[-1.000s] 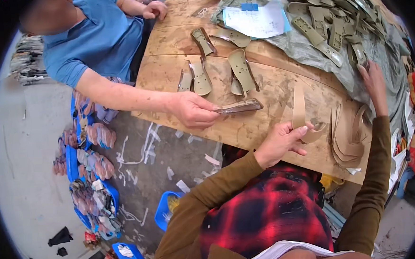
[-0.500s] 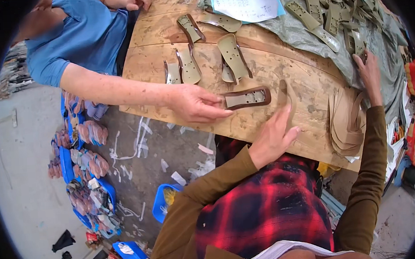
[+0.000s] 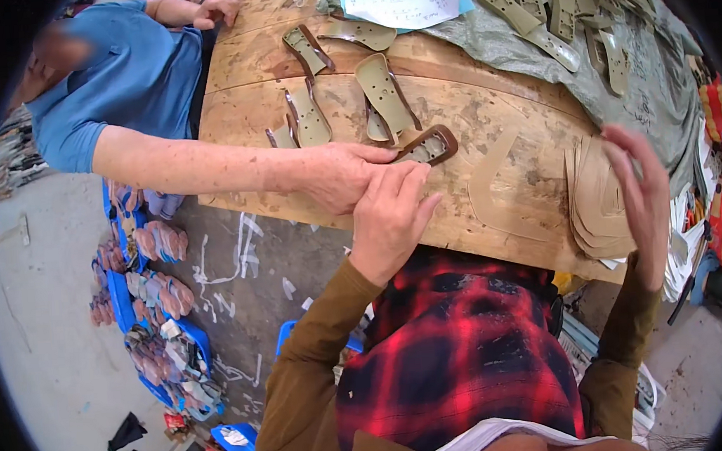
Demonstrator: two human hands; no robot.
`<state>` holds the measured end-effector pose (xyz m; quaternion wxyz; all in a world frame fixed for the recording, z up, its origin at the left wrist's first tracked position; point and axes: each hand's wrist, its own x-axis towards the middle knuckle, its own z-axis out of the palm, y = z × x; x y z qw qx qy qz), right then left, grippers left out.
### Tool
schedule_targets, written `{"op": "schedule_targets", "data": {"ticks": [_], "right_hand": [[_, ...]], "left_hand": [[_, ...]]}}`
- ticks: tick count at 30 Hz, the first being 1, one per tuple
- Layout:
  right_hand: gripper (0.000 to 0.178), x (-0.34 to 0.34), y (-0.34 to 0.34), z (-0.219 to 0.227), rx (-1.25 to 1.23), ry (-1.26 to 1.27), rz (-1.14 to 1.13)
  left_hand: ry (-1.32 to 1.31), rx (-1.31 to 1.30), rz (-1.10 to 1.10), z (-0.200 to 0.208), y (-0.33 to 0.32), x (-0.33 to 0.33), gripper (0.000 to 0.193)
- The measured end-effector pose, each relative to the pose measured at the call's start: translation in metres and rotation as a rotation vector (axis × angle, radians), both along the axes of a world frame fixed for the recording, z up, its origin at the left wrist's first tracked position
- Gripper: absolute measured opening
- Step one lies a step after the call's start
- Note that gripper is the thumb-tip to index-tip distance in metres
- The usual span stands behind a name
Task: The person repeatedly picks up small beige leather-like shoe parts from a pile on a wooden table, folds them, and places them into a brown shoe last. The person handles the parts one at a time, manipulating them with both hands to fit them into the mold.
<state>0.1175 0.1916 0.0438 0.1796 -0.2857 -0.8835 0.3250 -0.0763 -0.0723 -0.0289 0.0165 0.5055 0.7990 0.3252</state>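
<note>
My left hand [image 3: 389,218] is closed with its fingertips on the near end of an olive moulded shoe sole piece with a brown rim [image 3: 431,147]. A co-worker's hand [image 3: 337,176] has hold of the same piece from the left, touching my fingers; overlapping hands hide its near end. My right hand [image 3: 641,188], fingers apart and holding nothing, hovers beside a stack of curved tan strips [image 3: 596,211] at the table's right edge. Between my hands, a single tan curved strip [image 3: 483,197] lies flat on the wood.
Several more sole pieces [image 3: 384,92] lie toward the table's far left. A pile of olive pieces [image 3: 567,10] rests on a grey tarp [image 3: 525,75] at the far right. Written sheets [image 3: 401,0] lie at the far edge. Blue trays of pinkish pieces [image 3: 163,295] stand on the floor.
My left hand has moved left off the tan strip to the brown-rimmed sole piece, which now sits farther left and tilted. My right hand has drawn back from the pile, empty.
</note>
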Motion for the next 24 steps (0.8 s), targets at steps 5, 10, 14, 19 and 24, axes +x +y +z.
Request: {"op": "schedule_targets", "data": {"ticks": [5, 10, 14, 19, 24], "right_hand": [[0.022, 0.002, -0.062, 0.020, -0.370, 0.019, 0.195], [0.021, -0.007, -0.086, -0.011, -0.368, 0.050, 0.220], [0.020, -0.012, -0.097, -0.026, -0.491, 0.067, 0.173], [0.026, -0.024, -0.113, -0.054, -0.785, 0.166, 0.082], [0.037, -0.027, -0.118, -0.061, -1.147, 0.292, -0.169]], "left_hand": [[0.268, -0.242, 0.039, 0.022, 0.017, -0.014, 0.046], [0.219, -0.424, 0.042, -0.003, 0.021, -0.026, 0.046], [-0.030, -0.320, 0.007, -0.019, 0.015, -0.036, 0.045], [-0.392, -0.329, 0.020, -0.017, 0.015, -0.025, 0.036], [-1.713, -0.074, 0.111, 0.007, 0.013, 0.031, 0.031]]}}
